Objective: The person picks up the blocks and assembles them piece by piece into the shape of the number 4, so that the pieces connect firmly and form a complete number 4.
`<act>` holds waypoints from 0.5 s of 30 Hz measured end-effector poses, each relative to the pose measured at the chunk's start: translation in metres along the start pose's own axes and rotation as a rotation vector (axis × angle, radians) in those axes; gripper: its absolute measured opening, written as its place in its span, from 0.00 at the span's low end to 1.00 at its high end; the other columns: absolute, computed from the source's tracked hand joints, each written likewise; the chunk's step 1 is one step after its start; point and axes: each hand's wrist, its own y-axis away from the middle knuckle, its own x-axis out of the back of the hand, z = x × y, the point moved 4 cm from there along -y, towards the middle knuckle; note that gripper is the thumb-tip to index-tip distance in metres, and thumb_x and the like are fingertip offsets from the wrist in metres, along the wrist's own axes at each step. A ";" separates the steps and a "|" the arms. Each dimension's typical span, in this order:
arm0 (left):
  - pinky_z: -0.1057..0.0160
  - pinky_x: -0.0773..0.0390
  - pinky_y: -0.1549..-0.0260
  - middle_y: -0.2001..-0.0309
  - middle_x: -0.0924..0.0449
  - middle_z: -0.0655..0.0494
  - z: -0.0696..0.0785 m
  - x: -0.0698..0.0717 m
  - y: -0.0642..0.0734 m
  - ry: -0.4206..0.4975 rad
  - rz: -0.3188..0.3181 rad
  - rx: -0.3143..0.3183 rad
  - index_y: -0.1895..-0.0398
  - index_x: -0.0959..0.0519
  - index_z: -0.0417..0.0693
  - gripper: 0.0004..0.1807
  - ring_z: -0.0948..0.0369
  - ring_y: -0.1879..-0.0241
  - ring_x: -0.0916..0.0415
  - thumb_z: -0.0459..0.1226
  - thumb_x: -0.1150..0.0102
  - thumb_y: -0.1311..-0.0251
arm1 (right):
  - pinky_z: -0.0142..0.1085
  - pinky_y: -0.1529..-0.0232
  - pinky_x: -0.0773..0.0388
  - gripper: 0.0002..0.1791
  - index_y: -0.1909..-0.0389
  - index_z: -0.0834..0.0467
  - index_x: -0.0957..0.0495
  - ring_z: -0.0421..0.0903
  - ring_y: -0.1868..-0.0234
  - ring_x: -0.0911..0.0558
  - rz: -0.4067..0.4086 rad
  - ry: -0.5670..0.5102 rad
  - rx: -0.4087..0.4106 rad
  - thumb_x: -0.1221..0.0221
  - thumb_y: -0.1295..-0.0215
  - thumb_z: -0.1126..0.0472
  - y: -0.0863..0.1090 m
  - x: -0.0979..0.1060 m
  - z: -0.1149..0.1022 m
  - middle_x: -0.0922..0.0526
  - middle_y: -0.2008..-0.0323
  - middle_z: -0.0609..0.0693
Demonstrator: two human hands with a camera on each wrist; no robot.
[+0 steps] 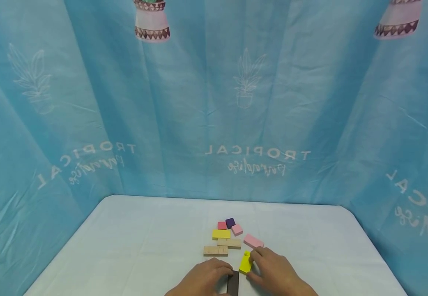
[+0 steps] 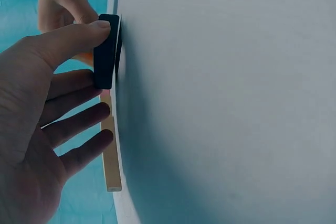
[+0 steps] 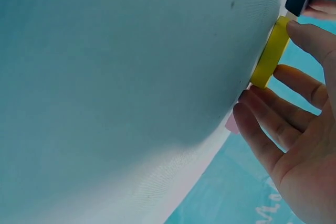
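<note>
In the head view my left hand (image 1: 205, 278) grips a dark, flat, oblong block (image 1: 233, 283) at the near side of the white table. The left wrist view has the thumb on one end of this dark block (image 2: 105, 51) and fingers at the other, the remaining fingers spread. Just to the right, a yellow block (image 1: 245, 263) with a small yellow bump near its far end is pinched by my right hand (image 1: 274, 269). In the right wrist view, thumb and index fingertips meet opposite ends of the yellow block (image 3: 271, 53), close against the tabletop.
Beyond the hands lie two plain wooden blocks (image 1: 215, 251), another yellow block (image 1: 221, 234) and a long pink block (image 1: 253, 241). Farther back are small red (image 1: 222, 225), dark purple (image 1: 230, 223) and pink (image 1: 237, 230) blocks. A blue printed curtain (image 1: 184, 123) surrounds the white table (image 1: 143, 238).
</note>
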 end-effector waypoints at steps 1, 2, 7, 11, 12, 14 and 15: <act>0.64 0.25 0.50 0.50 0.24 0.69 0.001 0.001 0.000 -0.002 0.001 0.000 0.48 0.20 0.56 0.31 0.70 0.50 0.29 0.61 0.33 0.52 | 0.43 0.61 0.21 0.20 0.61 0.48 0.24 0.41 0.67 0.29 0.006 0.003 0.001 0.35 0.46 0.39 0.000 0.001 0.000 0.25 0.63 0.43; 0.64 0.25 0.50 0.50 0.23 0.70 0.001 0.001 0.000 -0.011 0.003 -0.004 0.48 0.19 0.56 0.30 0.70 0.51 0.29 0.61 0.33 0.52 | 0.42 0.61 0.21 0.20 0.61 0.48 0.24 0.41 0.67 0.29 0.011 0.007 0.003 0.35 0.46 0.39 0.000 0.001 0.001 0.25 0.64 0.42; 0.68 0.24 0.55 0.53 0.22 0.71 0.006 0.003 0.001 -0.046 0.005 -0.054 0.50 0.18 0.56 0.27 0.73 0.55 0.28 0.57 0.32 0.51 | 0.42 0.60 0.21 0.20 0.62 0.48 0.24 0.41 0.68 0.29 0.005 0.000 -0.006 0.35 0.46 0.39 -0.001 0.001 0.001 0.25 0.63 0.43; 0.69 0.24 0.56 0.52 0.22 0.69 0.013 0.002 0.006 0.006 -0.006 -0.100 0.50 0.18 0.53 0.23 0.72 0.54 0.28 0.53 0.35 0.45 | 0.44 0.58 0.21 0.20 0.63 0.48 0.25 0.43 0.67 0.29 -0.006 -0.007 -0.029 0.34 0.47 0.39 -0.001 -0.001 0.000 0.24 0.62 0.46; 0.70 0.24 0.56 0.52 0.22 0.69 0.014 0.001 0.007 0.019 -0.009 -0.108 0.50 0.18 0.53 0.22 0.72 0.54 0.28 0.52 0.35 0.44 | 0.45 0.58 0.21 0.19 0.64 0.48 0.25 0.43 0.67 0.29 -0.006 -0.009 -0.032 0.34 0.47 0.40 -0.001 -0.001 0.000 0.24 0.62 0.46; 0.70 0.24 0.56 0.52 0.22 0.68 0.017 -0.001 0.010 0.038 -0.013 -0.123 0.50 0.19 0.51 0.20 0.71 0.54 0.28 0.51 0.36 0.42 | 0.45 0.58 0.21 0.19 0.65 0.48 0.25 0.44 0.67 0.29 -0.007 -0.012 -0.039 0.33 0.47 0.40 -0.001 -0.002 0.000 0.24 0.62 0.46; 0.71 0.24 0.57 0.52 0.22 0.67 0.019 -0.003 0.011 0.043 -0.012 -0.132 0.50 0.19 0.51 0.19 0.71 0.55 0.28 0.50 0.37 0.40 | 0.44 0.58 0.21 0.19 0.65 0.48 0.25 0.44 0.67 0.29 -0.008 -0.013 -0.041 0.33 0.47 0.41 -0.001 -0.002 0.000 0.24 0.62 0.46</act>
